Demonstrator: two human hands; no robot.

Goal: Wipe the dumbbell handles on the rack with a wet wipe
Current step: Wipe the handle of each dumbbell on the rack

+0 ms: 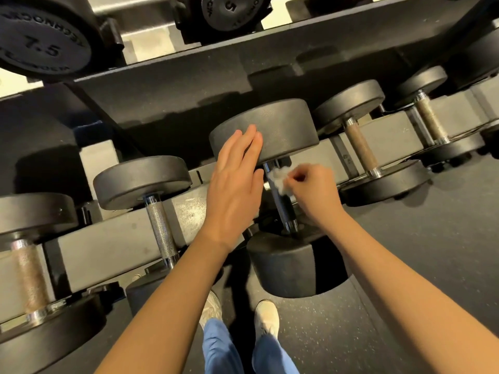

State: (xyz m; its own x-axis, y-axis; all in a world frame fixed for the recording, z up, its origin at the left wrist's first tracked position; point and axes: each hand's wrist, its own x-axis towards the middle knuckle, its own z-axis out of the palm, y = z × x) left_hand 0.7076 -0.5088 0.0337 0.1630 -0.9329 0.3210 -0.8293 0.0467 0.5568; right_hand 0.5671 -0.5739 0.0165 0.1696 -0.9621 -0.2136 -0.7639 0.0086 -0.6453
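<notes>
A large black dumbbell (272, 130) lies on the lower rack rail straight ahead of me. Its dark metal handle (280, 203) runs toward me to the near head (291, 265). My right hand (314, 195) pinches a crumpled white wet wipe (280, 180) against the upper part of that handle. My left hand (235, 184) lies flat, fingers together, with its fingertips on the left side of the far head. It holds nothing.
More dumbbells sit on the same grey rack (113, 238): a knurled-handle one (159, 228) to the left, others (361, 147) to the right. An upper shelf (243, 55) carries a 7.5 dumbbell (43, 44). My shoes (267, 317) stand on speckled rubber floor.
</notes>
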